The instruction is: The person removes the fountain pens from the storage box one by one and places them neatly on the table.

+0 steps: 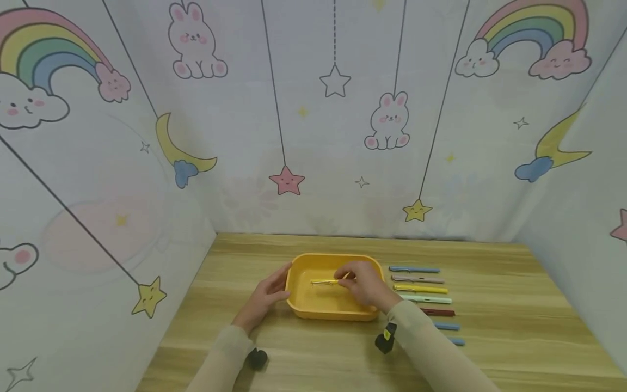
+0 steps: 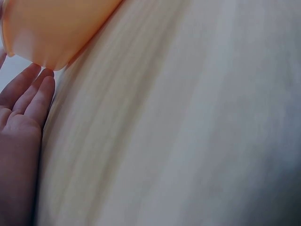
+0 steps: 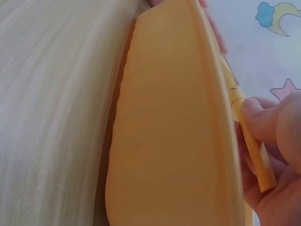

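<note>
My right hand (image 1: 363, 283) pinches a yellow pen (image 1: 322, 282) between thumb and fingers, over the inside of a yellow plastic tray (image 1: 328, 315). The pen has a metal clip, and its clip end points left. In the right wrist view, the thumb presses along the barrel of the pen (image 3: 257, 157), just beyond the tray's rim. My left hand (image 1: 266, 296) lies at the tray's left side, fingers fairly straight. Their tips touch the outer wall of the tray (image 2: 61, 28) in the left wrist view.
Right of the tray, several pens lie in a row: a blue pen (image 1: 414, 269), a greyish-pink pen (image 1: 418, 279), a yellow pen (image 1: 421, 289), a light green pen (image 1: 428, 299), a dark red pen (image 1: 441, 312) and more blue ones. My right forearm partly covers the nearer pens. Patterned cloth walls surround the wooden table (image 1: 509, 305).
</note>
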`<state>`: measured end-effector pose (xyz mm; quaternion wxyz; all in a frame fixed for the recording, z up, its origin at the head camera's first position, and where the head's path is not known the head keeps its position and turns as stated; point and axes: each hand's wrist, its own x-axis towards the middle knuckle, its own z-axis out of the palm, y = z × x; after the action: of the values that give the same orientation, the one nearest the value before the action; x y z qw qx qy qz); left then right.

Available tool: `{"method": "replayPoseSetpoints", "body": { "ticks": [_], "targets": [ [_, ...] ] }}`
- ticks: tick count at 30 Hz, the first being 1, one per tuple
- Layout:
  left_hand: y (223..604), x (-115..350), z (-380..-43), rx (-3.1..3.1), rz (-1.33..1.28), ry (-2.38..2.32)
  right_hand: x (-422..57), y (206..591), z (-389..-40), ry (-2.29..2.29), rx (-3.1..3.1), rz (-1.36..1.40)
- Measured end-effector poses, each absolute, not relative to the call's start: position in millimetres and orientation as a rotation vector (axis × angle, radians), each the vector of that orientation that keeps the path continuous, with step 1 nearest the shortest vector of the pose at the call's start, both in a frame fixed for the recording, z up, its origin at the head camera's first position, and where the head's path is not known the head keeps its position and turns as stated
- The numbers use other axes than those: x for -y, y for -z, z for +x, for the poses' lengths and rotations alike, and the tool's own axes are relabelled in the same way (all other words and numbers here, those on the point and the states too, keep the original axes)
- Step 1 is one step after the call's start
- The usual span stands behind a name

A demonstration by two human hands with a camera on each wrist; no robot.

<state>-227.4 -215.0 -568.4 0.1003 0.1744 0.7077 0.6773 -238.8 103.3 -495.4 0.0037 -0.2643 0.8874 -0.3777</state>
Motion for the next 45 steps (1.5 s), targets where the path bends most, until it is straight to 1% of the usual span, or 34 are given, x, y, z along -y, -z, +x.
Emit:
{"method": "replayPoseSetpoints", "body": {
  "ticks": [4, 20, 28, 32, 38, 45],
  "targets": [
    [570.0, 215.1, -227.5, -2.089, 0.521, -1.995, -106.6, 492.2, -237.0, 1.272, -2.758, -0.763],
    [571.1, 216.3, -230.8, -2.105, 0.548, -2.01, -114.6, 474.5, -232.6, 1.353, -2.698, -0.811],
    [573.1, 217.9, -230.8, -2.091, 0.564, -2.008, -123.1, 471.6, -226.1, 1.558, -2.659, -0.606],
    [574.1, 218.4, -231.0, -2.081, 0.557, -2.014, -130.1, 469.1, -222.8, 1.616, -2.678, -0.555],
    [573.5, 217.6, -230.5, -2.076, 0.549, -2.016, -142.4, 465.9, -213.7, 1.697, -2.646, -0.564],
    [572.4, 217.3, -229.7, -2.069, 0.556, -2.014, -153.8, 464.7, -202.5, 1.798, -2.557, -0.643]
  ]
}}
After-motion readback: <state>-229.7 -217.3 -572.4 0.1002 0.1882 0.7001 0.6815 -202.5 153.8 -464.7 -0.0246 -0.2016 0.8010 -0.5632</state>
